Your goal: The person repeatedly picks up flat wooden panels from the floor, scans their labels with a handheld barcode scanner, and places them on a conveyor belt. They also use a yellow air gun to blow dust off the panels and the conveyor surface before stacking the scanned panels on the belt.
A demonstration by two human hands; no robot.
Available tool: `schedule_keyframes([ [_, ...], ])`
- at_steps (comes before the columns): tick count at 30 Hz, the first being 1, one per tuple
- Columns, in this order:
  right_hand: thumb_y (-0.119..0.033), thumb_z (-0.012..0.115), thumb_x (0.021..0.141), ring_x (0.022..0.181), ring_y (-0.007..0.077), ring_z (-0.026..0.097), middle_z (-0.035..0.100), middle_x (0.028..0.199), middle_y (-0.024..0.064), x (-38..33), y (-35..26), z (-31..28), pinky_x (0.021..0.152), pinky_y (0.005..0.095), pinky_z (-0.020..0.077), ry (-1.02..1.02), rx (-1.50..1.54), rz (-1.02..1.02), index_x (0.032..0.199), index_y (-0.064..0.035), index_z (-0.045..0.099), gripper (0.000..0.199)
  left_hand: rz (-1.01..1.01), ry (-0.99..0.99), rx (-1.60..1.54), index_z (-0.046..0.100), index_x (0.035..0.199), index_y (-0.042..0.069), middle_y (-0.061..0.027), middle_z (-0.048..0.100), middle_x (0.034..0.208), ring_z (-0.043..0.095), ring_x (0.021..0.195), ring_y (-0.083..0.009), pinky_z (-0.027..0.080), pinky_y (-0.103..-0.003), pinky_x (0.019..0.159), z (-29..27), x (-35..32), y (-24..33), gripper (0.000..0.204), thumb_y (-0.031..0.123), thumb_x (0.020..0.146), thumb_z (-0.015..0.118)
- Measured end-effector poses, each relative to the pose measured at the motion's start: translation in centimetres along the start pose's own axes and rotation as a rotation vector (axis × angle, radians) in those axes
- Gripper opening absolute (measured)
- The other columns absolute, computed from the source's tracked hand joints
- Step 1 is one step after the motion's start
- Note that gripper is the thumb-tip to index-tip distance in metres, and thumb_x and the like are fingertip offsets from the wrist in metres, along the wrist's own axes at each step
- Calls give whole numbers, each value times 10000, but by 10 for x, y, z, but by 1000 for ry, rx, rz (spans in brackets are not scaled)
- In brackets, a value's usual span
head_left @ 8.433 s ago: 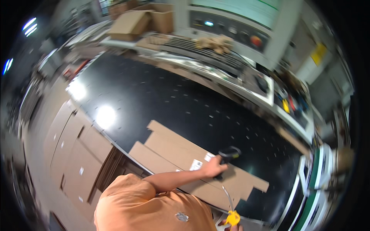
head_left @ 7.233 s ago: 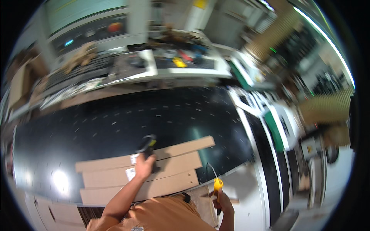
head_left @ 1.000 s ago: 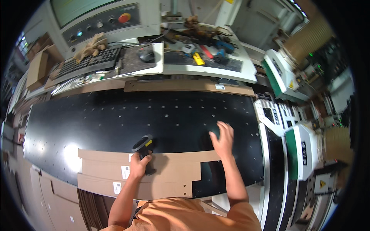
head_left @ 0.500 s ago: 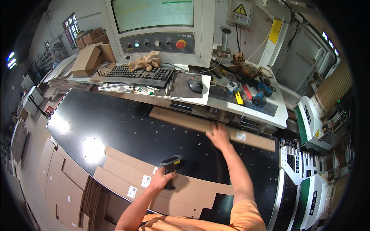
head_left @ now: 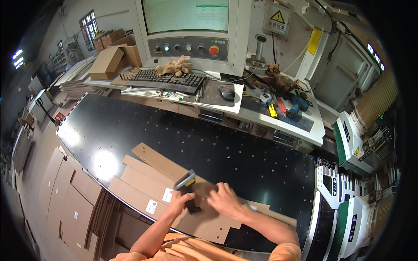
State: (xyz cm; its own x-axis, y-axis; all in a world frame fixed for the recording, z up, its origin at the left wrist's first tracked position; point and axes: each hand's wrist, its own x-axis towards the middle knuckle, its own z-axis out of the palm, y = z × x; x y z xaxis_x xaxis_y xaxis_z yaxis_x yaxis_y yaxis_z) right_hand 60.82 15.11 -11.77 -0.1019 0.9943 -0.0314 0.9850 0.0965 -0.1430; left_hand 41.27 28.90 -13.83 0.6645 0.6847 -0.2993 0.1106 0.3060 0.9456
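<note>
My left hand (head_left: 179, 202) is closed round the handle of a dark handheld barcode scanner (head_left: 186, 182), held above several brown panels. A long narrow brown board (head_left: 159, 162) lies slantwise across the panels, partly hidden behind the scanner and my arm. My right hand (head_left: 224, 200) is bent over the narrow board near its middle and appears to grip its edge. Beneath are wider flat brown panels (head_left: 135, 174) with white labels (head_left: 151, 206) near the front edge of the black table (head_left: 257, 174).
Behind the table stands a machine console (head_left: 187, 48) with a screen and buttons. On its shelf are a keyboard (head_left: 163, 80), work gloves (head_left: 175, 66) and a mouse (head_left: 227, 92). Tools lie on the right bench (head_left: 313, 126). More panels (head_left: 65, 204) are stacked at left; machine heads (head_left: 355, 226) stand at right.
My right hand has brought the narrow board from the table's far edge toward me, over the wider panels. The scanner in my left hand has tilted; the view has shifted slightly.
</note>
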Motion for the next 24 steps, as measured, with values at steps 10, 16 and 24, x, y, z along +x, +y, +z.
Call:
schedule_keyframes([
  [10, -595, 624, 867, 1403, 366, 319, 407, 1458, 200, 43, 23, 36, 1161, 494, 276, 303, 215, -14, 1452, 16, 409, 872, 15, 360, -136, 572, 1183, -9, -68, 590, 926, 615, 803, -181, 552, -331, 688, -65, -53, -4, 462, 146, 751, 625],
  [16, -366, 749, 801, 1135, 303, 507, 560, 1227, 110, 9, 136, 46, 949, 426, 423, 333, 123, 197, 1298, -57, 600, 604, -20, 524, -188, 581, 1086, 5, -48, 579, 879, 585, 746, -164, 510, -318, 656, -81, -31, -41, 366, 159, 761, 646],
  [24, -229, 720, 841, 1259, 280, 462, 567, 1326, 61, -71, 301, 53, 1059, 435, 382, 375, 0, 580, 1285, -82, 599, 483, 34, 368, -202, 520, 1104, 6, -65, 562, 875, 599, 777, -205, 553, -363, 679, -88, -15, -75, 365, 181, 802, 626],
])
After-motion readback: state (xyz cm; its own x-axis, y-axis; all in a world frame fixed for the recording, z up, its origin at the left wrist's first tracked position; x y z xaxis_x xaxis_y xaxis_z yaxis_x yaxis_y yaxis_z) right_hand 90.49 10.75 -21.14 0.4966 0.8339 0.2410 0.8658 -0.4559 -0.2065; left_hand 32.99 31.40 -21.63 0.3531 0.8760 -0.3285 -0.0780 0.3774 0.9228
